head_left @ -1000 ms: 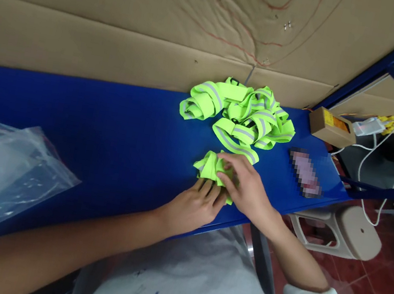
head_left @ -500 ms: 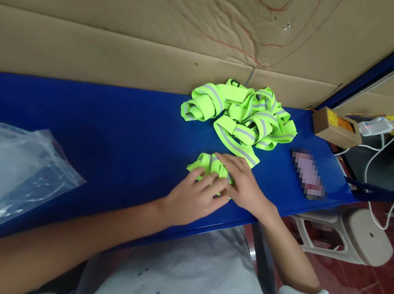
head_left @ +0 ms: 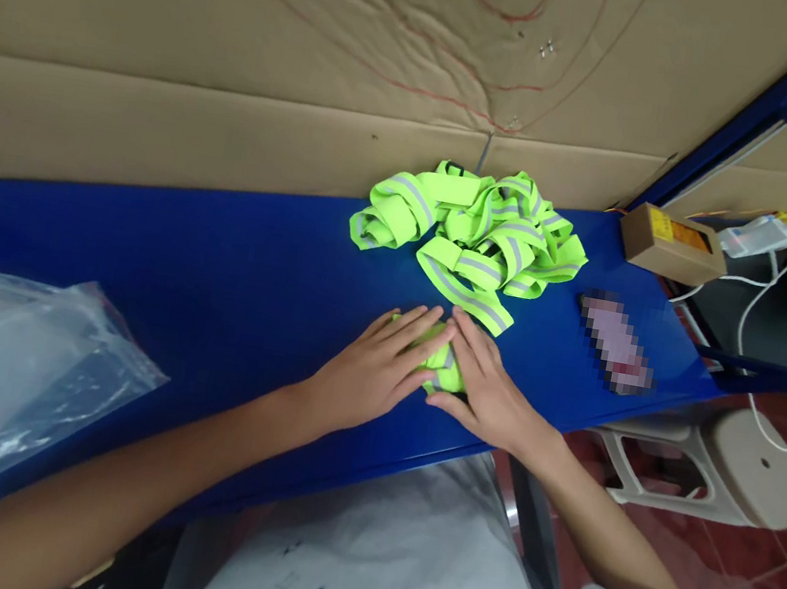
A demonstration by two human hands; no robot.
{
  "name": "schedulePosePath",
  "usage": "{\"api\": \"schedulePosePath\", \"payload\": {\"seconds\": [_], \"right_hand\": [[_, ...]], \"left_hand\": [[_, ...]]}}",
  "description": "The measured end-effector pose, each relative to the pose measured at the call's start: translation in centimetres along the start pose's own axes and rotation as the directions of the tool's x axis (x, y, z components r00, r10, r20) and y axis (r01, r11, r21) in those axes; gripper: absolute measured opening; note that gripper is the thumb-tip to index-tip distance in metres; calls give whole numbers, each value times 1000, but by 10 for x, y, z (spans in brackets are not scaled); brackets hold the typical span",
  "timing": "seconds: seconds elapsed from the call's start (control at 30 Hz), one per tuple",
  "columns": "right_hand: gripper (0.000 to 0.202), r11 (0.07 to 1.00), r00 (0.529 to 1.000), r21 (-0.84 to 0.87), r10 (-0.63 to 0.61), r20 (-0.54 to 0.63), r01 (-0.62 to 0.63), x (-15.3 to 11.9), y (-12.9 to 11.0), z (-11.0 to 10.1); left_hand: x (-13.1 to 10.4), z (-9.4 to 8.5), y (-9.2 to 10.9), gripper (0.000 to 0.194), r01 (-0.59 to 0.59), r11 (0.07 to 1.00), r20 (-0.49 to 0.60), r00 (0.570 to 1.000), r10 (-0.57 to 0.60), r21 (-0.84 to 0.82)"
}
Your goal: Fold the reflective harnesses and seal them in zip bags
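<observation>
Strap (head_left: 446,375), bundled and yellow-green, lies on the blue surface (head_left: 246,309) near its front edge. My left hand (head_left: 377,363) rests over it, my right hand (head_left: 491,388) against its right side, both unclenched, fingers extended. Beyond lies a strap pile (head_left: 481,269).

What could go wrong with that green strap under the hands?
The reflective strap might spring loose if the left hand and right hand lift off. The strap pile reaches close to the right hand, so the straps could tangle. The phone lies near the edge of the table, so a bump might knock it down.
</observation>
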State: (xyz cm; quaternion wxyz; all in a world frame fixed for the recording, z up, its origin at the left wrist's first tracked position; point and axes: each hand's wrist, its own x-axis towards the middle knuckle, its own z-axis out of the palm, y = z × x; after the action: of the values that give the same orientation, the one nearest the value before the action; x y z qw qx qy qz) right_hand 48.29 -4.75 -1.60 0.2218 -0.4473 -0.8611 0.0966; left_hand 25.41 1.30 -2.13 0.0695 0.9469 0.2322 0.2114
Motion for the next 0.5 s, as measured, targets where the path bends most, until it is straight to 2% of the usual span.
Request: {"api": "schedulePosePath", "payload": {"seconds": [0.07,0.13,0.23,0.33,0.4,0.5], "right_hand": [[91,995,998,-102,-22,-63,16,-6,-2,1],[82,979,992,-183,-100,-70,86,-10,-4,-1],[63,934,971,-265,-236,43,239,-12,-2,-8],[62,893,944,-307,-294,152,328,-7,3,-17],[61,874,933,-328,-321,164,358,-3,8,-19],[58,867,927,-327,-355,122,375,2,15,-15]], "left_hand": [[0,1,0,49,11,998,-15,1000,-12,-64],[1,1,0,46,36,988,-50,998,-44,-148],[3,0,-1,34,62,968,-61,995,-79,-241],[4,-7,-9,25,61,957,8,998,-61,-282],[3,-13,-17,33,37,950,79,997,-13,-310],[0,-16,-30,76,-12,955,156,986,61,-296]]}}
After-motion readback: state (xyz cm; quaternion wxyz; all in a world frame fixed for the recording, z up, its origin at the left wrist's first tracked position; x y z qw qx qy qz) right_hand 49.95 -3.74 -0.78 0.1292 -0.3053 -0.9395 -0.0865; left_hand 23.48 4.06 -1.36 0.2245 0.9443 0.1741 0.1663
